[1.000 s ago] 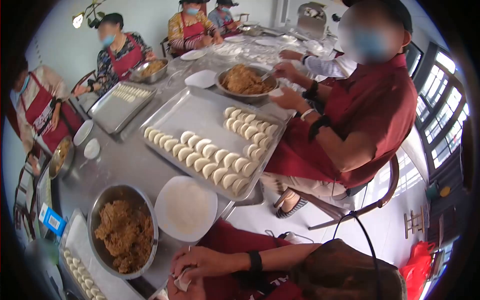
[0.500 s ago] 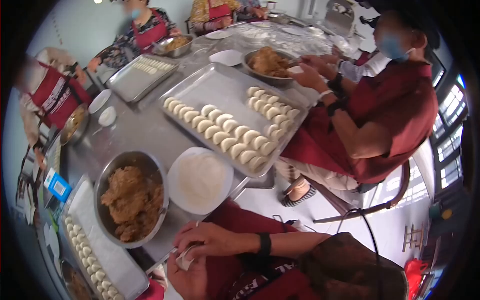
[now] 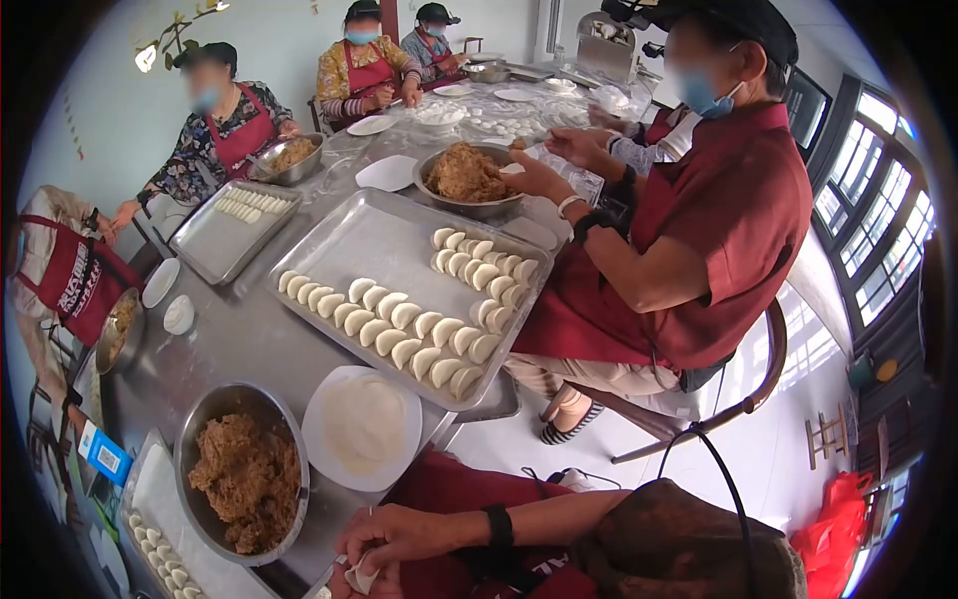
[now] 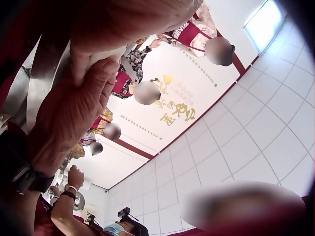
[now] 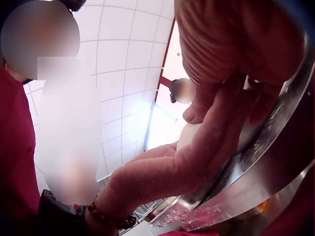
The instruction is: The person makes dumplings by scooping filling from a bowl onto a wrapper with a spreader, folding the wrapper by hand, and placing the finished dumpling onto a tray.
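Observation:
A white dumpling [image 3: 361, 576] is held between my two hands at the bottom of the head view. My right hand [image 3: 404, 531], with a black band at its wrist, pinches the dough from above. Opposite it, my left hand [image 3: 385, 583] grips the lower side, partly cut off by the frame edge. Pale dough [image 4: 106, 58] shows between the hands in the left wrist view, mostly covered by fingers. In the right wrist view, the left hand's fingers [image 5: 197, 147] curl at the dough [image 5: 186, 136] below my right hand [image 5: 238, 44].
Beside my hands stand a steel bowl of brown filling [image 3: 244, 474] and a white plate of flour [image 3: 361, 427]. A large tray [image 3: 349, 225] bears rows of dumplings; another tray [image 3: 150, 479] lies at lower left. A seated person [image 3: 689, 230] works on the right, others across the table.
The head view swung down and then back up, shifting everything in it. Both hands keep hold of the dumpling, fingers moving slightly. The neighbour's hands stay near their bowl.

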Action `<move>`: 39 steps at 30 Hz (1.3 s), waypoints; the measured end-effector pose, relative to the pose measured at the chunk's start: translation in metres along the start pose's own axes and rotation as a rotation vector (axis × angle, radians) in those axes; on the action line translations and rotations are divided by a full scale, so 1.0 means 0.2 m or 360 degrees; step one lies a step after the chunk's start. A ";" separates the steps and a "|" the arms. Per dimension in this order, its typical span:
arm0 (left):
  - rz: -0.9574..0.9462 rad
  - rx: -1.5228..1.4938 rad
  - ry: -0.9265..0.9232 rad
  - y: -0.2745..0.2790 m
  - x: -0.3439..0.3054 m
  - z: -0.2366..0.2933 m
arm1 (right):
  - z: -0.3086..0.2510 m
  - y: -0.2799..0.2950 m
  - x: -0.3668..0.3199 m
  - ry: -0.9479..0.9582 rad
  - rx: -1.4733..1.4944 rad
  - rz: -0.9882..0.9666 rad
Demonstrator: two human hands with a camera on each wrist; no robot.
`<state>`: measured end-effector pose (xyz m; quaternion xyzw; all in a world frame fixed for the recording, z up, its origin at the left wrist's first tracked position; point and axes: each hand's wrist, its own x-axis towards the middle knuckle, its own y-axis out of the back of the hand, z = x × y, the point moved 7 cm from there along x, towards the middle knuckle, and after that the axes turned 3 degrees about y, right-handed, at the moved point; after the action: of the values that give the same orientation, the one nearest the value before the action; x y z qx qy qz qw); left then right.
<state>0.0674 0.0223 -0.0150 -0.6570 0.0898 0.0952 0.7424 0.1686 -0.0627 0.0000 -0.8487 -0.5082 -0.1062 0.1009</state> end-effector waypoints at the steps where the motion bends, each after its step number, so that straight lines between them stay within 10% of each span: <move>1: 0.0038 0.0005 -0.0017 0.01 0.00 0.00 | 0.00 0.00 0.00 0.0026 -0.0026 0.0002; 15: 0.0181 0.0031 0.0017 0.18 0.14 -0.02 | 0.07 0.03 0.00 0.0059 0.0058 -0.0060; 19: 0.0365 0.0921 -0.0081 -0.05 0.10 -0.10 | 0.04 0.06 0.00 -0.0228 0.0188 -0.0009; 20: 0.0230 0.0302 -0.0049 -0.04 0.10 -0.11 | 0.01 0.06 0.01 -0.0219 0.0141 -0.0021; 35: 0.0336 0.0603 -0.0030 -0.01 0.04 -0.09 | 0.03 -0.01 -0.02 -0.0715 0.0498 0.0112; 39: 0.0233 0.0526 0.0038 -0.03 0.05 -0.08 | 0.00 -0.01 0.00 -0.0335 0.0119 -0.0014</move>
<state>0.0785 0.0057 -0.0140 -0.5188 0.1607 0.1252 0.8303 0.1673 -0.0622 0.0001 -0.8486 -0.5233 0.0022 0.0781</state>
